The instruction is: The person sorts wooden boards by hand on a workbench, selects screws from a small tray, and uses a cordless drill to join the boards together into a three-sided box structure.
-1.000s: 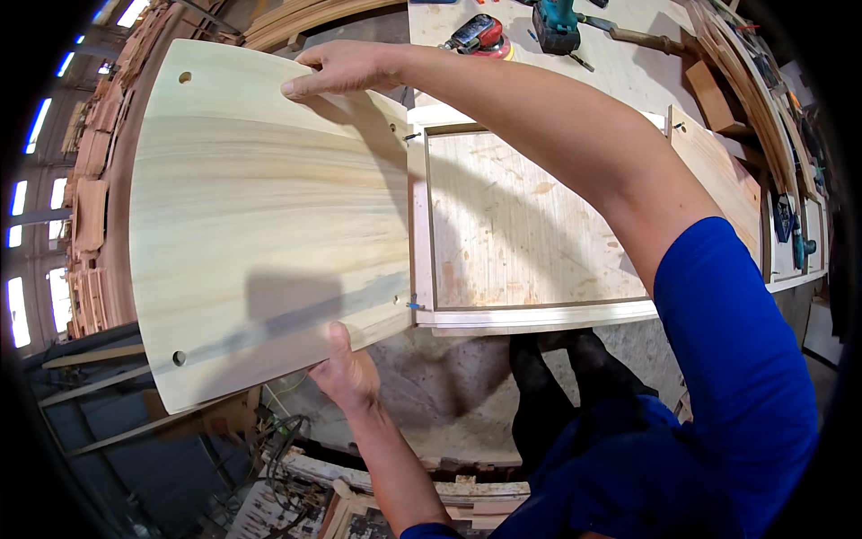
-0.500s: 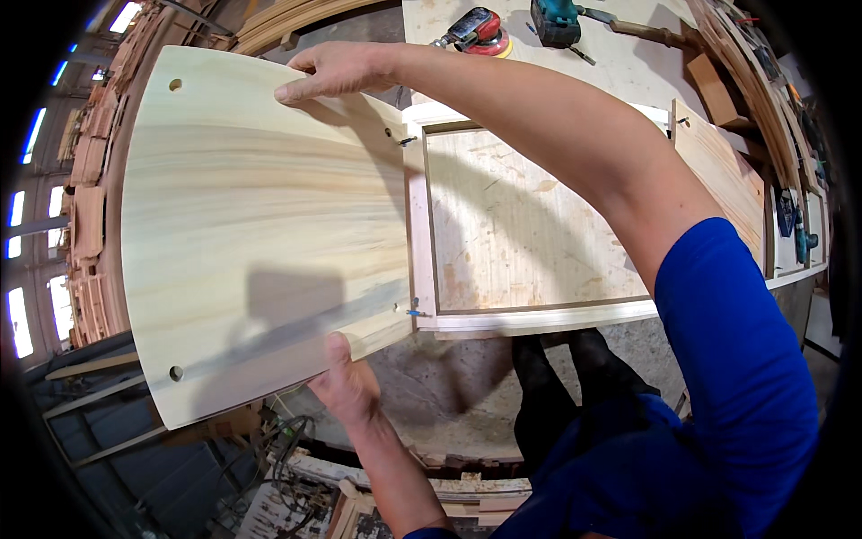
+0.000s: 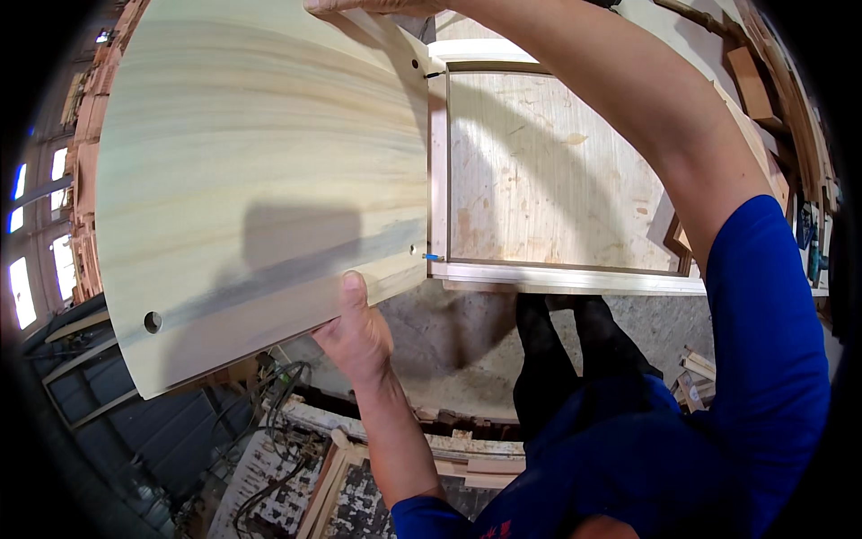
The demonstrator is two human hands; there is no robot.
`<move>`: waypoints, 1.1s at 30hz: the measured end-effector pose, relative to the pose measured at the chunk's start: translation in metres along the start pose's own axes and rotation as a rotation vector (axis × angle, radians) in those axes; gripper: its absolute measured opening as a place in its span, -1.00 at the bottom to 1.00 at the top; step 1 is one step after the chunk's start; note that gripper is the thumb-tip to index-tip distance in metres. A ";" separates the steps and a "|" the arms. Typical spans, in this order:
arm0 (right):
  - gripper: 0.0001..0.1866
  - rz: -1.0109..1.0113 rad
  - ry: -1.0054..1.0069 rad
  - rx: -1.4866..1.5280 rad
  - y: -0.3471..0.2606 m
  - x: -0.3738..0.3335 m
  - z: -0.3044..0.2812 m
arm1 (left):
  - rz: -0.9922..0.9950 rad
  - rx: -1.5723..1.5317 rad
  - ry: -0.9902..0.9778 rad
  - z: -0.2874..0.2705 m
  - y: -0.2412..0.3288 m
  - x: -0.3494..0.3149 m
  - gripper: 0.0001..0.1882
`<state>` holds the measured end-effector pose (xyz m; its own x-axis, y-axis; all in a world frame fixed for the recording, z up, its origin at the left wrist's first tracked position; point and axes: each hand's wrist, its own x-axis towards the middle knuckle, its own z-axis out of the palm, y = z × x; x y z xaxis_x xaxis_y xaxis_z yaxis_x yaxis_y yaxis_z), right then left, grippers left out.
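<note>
A wide, pale wooden panel [image 3: 260, 153] fills the left side, with a large round hole near its outer corner and small holes along its right edge. My left hand [image 3: 359, 337] grips its near edge, thumb on top and fingers hidden underneath. At the far edge my right hand [image 3: 382, 6] holds the panel, partly cut off by the picture's top. The panel's right edge sits close against a rectangular wooden frame [image 3: 439, 162]. Between them show a dark pin [image 3: 435, 75] and a blue-tipped pin [image 3: 433, 258], near the small holes.
The frame rests around a pale board surface [image 3: 548, 171]. A wooden block [image 3: 752, 85] lies at the far right. Stacked timber [image 3: 87, 180] lines the left. Below the left hand are dark cables [image 3: 269, 467] and a worn slatted surface. Wood offcuts [image 3: 696, 373] lie on the floor.
The view has shifted, so panel and frame sit higher in the picture, the frame slightly further right. Both hands keep hold of the panel; the right one is now mostly out of the picture.
</note>
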<state>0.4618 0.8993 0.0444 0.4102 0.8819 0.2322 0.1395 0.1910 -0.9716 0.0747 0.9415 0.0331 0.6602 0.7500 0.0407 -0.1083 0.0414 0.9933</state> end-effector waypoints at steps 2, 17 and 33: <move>-0.46 0.006 -0.006 0.009 0.001 0.000 0.005 | 0.055 0.017 0.005 0.001 -0.001 -0.002 -0.51; -0.37 0.169 0.087 -0.008 -0.005 -0.054 -0.013 | -0.055 0.721 0.025 0.016 -0.008 -0.029 -0.57; -0.55 0.702 1.057 0.082 -0.148 -0.548 -0.039 | -0.346 0.794 -0.242 -0.012 -0.041 -0.039 -0.31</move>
<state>0.2512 0.3714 0.0630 0.8943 0.0396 -0.4456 -0.4388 -0.1165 -0.8910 0.0440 0.9186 -0.0108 0.7088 0.6169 -0.3420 0.6121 -0.2969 0.7330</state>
